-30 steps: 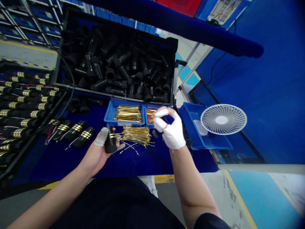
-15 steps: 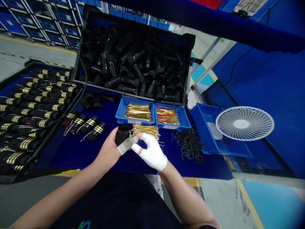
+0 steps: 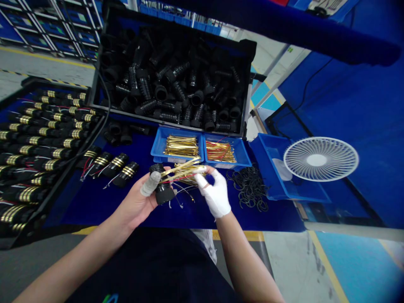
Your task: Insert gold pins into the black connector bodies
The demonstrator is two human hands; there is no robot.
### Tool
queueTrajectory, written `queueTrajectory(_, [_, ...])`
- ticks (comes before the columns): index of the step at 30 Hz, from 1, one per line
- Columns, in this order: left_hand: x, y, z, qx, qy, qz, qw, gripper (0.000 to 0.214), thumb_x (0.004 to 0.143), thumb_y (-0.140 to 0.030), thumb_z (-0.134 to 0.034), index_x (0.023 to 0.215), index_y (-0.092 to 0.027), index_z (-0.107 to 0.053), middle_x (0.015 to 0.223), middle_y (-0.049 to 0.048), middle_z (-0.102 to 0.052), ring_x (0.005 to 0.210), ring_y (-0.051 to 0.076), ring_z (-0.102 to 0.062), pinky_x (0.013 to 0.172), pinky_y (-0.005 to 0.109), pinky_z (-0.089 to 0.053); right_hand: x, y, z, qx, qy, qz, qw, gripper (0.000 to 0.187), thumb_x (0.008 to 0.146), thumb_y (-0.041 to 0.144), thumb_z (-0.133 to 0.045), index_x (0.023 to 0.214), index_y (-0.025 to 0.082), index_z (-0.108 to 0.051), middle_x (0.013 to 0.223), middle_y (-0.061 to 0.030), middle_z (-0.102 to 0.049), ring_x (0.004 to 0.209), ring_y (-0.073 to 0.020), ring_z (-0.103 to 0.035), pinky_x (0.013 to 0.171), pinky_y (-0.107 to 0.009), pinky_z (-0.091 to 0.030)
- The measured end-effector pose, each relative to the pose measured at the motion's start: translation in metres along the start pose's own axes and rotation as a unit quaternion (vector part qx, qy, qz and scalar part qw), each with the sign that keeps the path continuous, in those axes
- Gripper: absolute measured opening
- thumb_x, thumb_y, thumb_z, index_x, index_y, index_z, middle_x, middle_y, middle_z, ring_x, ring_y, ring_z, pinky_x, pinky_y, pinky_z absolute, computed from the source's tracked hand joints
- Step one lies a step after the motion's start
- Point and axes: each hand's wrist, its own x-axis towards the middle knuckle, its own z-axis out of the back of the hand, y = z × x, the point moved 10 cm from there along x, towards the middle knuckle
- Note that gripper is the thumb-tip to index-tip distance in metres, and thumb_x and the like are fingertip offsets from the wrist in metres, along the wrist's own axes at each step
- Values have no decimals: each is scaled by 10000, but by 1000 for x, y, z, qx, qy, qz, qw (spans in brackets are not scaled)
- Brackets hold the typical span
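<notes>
My left hand (image 3: 135,203), with a grey finger wrap on one finger, is shut on a black ribbed plastic connector body (image 3: 163,191). My right hand (image 3: 215,194), in a white glove, pinches a small bunch of thin gold strips with red wires (image 3: 181,169). The strips reach across to the top of the black body and touch it or pass just over it; I cannot tell which. A loose pile of gold strips (image 3: 186,181) lies on the blue mat under my hands, partly hidden by them.
A black crate of ribbed black connector bodies (image 3: 173,80) stands at the back, with two blue bins of gold strips (image 3: 201,147) before it. Finished wired pieces fill a black tray (image 3: 44,143) on the left. Black rings (image 3: 248,189), a blue bin (image 3: 274,168) and a white fan (image 3: 321,159) lie right.
My right hand has lifted a bunch of gold strips from the pile and brought them to the black body. My left hand has turned the body, and the view has shifted slightly.
</notes>
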Motion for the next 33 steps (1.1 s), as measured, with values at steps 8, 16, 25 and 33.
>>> queueTrajectory(8, [1, 16, 3, 35, -17, -30, 999, 529, 637, -299, -938, 1092, -184, -694, 1069, 84, -726, 875, 231, -703, 716, 315, -601, -30, 39, -39, -15, 27, 102, 994, 41, 826, 274, -748, 846, 285, -713, 863, -19, -731, 810, -232, -691, 820, -395, -554])
queueTrajectory(16, [0, 12, 6, 42, -28, -59, 997, 552, 590, -260, -959, 1061, -204, -677, 992, 33, -688, 832, 188, -660, 700, 267, -558, -28, 37, -37, 12, 36, 74, 997, 91, 789, 288, -770, 774, 280, -681, 790, -7, -696, 767, -228, -663, 781, -386, -548])
queueTrajectory(25, [1, 27, -11, 48, 37, -21, 998, 595, 631, -320, -943, 1159, -200, -695, 1119, 91, -703, 935, 225, -673, 777, 299, -570, -27, 26, -28, -35, -29, 70, 997, 115, 878, 323, -642, 819, 236, -594, 808, -19, -654, 769, -206, -639, 758, -347, -545])
queueTrajectory(33, [12, 35, -5, 47, 66, 38, 996, 589, 821, -428, -792, 1341, -207, -626, 1271, 148, -676, 1066, 302, -684, 880, 431, -587, -30, 50, -43, -204, 88, 164, 961, 81, 871, 234, -596, 792, 232, -578, 840, -37, -665, 805, -201, -633, 769, -328, -508])
